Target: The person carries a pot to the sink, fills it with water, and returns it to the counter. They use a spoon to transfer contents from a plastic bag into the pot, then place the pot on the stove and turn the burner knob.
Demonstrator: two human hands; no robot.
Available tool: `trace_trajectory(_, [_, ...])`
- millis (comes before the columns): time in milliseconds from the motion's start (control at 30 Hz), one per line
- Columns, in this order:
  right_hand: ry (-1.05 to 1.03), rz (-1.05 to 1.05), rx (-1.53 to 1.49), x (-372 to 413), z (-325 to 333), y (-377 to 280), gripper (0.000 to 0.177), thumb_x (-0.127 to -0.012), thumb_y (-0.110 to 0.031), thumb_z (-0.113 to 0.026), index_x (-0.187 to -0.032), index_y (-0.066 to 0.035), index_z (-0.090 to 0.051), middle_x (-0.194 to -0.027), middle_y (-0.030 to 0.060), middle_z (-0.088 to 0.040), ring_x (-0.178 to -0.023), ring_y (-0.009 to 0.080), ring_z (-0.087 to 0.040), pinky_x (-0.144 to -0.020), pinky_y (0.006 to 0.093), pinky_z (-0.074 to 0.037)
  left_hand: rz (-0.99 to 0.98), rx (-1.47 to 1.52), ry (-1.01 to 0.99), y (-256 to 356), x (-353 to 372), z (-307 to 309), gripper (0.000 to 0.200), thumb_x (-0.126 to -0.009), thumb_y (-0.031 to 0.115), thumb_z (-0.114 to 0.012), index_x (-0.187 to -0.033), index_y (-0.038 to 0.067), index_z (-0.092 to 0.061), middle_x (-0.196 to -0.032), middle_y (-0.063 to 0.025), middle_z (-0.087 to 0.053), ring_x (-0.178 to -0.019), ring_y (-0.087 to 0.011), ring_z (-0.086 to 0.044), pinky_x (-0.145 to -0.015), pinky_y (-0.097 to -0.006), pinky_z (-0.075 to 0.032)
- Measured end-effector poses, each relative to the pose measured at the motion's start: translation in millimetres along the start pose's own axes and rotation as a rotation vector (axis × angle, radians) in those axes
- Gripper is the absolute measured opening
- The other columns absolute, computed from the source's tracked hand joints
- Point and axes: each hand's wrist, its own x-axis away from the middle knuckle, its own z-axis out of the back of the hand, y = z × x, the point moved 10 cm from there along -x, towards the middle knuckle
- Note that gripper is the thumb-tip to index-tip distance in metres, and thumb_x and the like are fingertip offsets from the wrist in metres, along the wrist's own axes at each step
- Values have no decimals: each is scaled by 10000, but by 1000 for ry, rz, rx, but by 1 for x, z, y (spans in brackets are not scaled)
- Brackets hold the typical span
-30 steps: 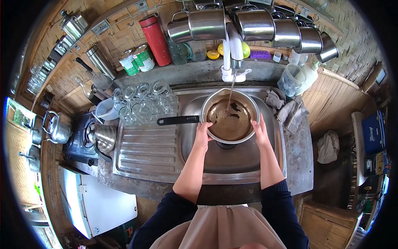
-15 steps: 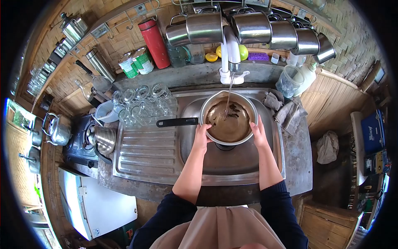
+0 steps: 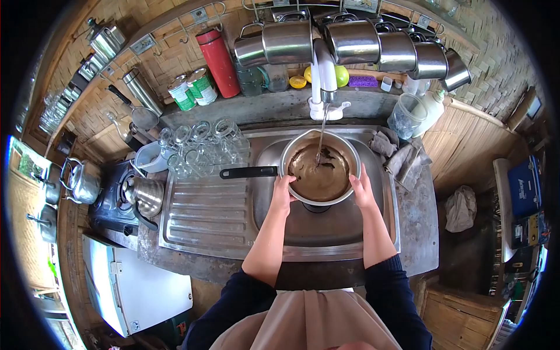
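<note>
A steel saucepan [image 3: 284,153] with a black handle [image 3: 249,172] is held over the sink basin [image 3: 326,230], its handle pointing left. Brownish liquid [image 3: 321,182] with dark bits fills part of it, and a thin stream of water [image 3: 321,137] falls in from the white faucet [image 3: 329,87]. My left hand [image 3: 282,193] grips the rim at the lower left, thumb over the edge. At the lower right, my right hand [image 3: 362,188] closes on the opposite side of the rim. The fingers under the pan are partly hidden.
Upturned glass jars [image 3: 204,143] stand on the ribbed drainboard [image 3: 204,210] at left. Grey cloths [image 3: 402,157] lie right of the basin. Steel mugs [image 3: 356,44] hang above the faucet. A kettle [image 3: 143,195] sits on the stove at left. A purple sponge [image 3: 363,81] rests on the ledge.
Both hands and the saucepan stay nearly in place, with a very slight shift to the left. The water keeps running into the pan, and the dark bits have drifted a little.
</note>
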Motion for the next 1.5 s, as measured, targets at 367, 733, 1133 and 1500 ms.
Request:
trace_trajectory(367, [-31, -14, 1, 0, -3, 4, 656, -820, -304, -518, -1270, 97, -259, -1196, 173, -464, -1134, 218, -407, -958, 308, -283, -9, -11, 34, 4, 2, 2, 495, -709, 250, -496, -1156, 62, -400, -1045, -142, -503, -884, -240, -560, -646, -365, -514])
trace_trajectory(733, [-63, 20, 76, -2, -7, -8, 668, -801, -315, -534, -1269, 80, -266, -1112, 166, -524, -1050, 210, -470, -906, 304, -333, -27, -14, 76, 10, 3, 5, 450, -704, 250, -509, -1111, 77, -426, -994, -99, -528, -851, -197, -568, -661, -321, -487])
trace_trajectory(1133, [-59, -27, 52, 1, -10, -2, 632, -801, -233, -538, -1262, 97, -261, -1101, 150, -541, -1023, 186, -475, -891, 282, -337, -13, 2, 85, 3, 2, 12, 401, -700, 251, -525, -1056, 81, -449, -953, -62, -541, -873, -171, -557, -709, -284, -456])
trace_trajectory(1500, [-66, 26, 40, 0, -8, -3, 667, -785, -253, -547, -1269, 95, -248, -1095, 171, -536, -1028, 208, -485, -895, 304, -342, -36, 7, 87, 14, 10, 4, 430, -697, 235, -524, -1093, 100, -426, -981, -60, -521, -864, -160, -550, -681, -286, -462])
